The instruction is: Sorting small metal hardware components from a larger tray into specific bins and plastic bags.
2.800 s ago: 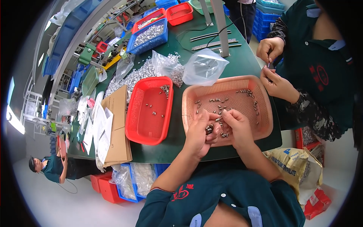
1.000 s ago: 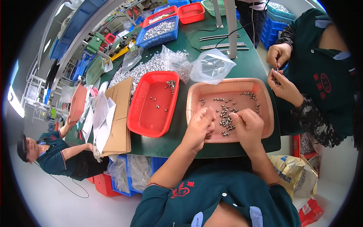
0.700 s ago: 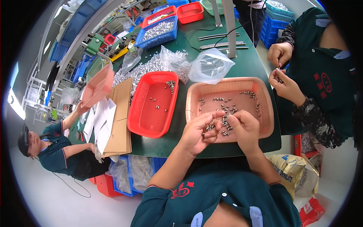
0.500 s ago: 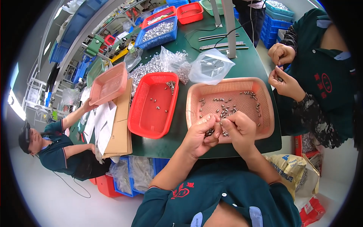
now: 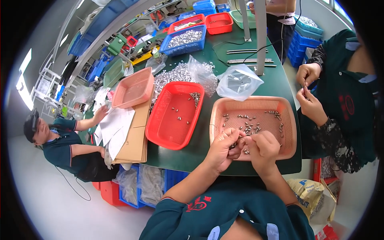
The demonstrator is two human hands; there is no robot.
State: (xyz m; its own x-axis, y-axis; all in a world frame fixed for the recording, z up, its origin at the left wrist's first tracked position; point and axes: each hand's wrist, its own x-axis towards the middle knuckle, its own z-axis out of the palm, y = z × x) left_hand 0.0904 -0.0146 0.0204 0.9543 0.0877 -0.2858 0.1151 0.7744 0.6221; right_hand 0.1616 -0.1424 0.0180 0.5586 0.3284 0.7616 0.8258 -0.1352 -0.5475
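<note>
My two hands meet over the near edge of a peach-coloured mesh basket. Small shiny metal fittings lie scattered in it. My left hand is closed around several of these dark metal fittings, its thumb and forefinger pinched at the top. Against those fingertips my right hand is closed in a pinch; whatever it grips is too small or hidden to make out. Left of the basket stands a red basket with a small heap of fittings in its far right corner and a few loose ones.
Behind are a clear plastic bag, a heap of shiny parts and a blue crate of parts. Cardboard, papers and a pink basket lie left. A co-worker's hands work at right; another person stands left.
My view has shifted, so the table sits farther right and lower. The person at left has let go of the pink basket, which now rests by the cardboard. My hands stay together over the mesh basket.
</note>
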